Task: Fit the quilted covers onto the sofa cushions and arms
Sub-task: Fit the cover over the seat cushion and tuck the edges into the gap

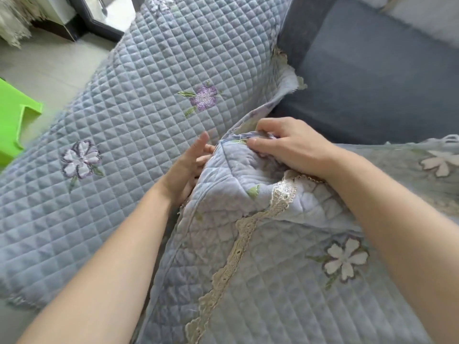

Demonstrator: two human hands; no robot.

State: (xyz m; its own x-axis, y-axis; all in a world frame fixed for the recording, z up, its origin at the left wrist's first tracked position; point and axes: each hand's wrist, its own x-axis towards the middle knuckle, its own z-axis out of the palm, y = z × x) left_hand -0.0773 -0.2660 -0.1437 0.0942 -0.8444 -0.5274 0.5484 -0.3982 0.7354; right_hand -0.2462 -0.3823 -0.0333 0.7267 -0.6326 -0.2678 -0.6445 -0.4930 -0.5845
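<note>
Left grip (188, 167) fingertips partly hidden behind cover corner; both forearms cut off at bottom edge. Right grip (285, 147) curled, pinching bunched corner seam of quilted cover (273, 281). Left grip fingers mostly straight, apparently touching corner's side. Cover blue-grey, diamond-stitched, with lace trim (231, 264) and white flower. It lies in foreground, beside second quilted cover (124, 120) at left; bare sofa seat (372, 83) behind.

I count two hands of mine, left hand (188, 167) and right hand (285, 147); two quilted covers, left cover (149, 70) and near cover (273, 281); four embroidered flowers (203, 98); one green stool (15, 120) at left.
</note>
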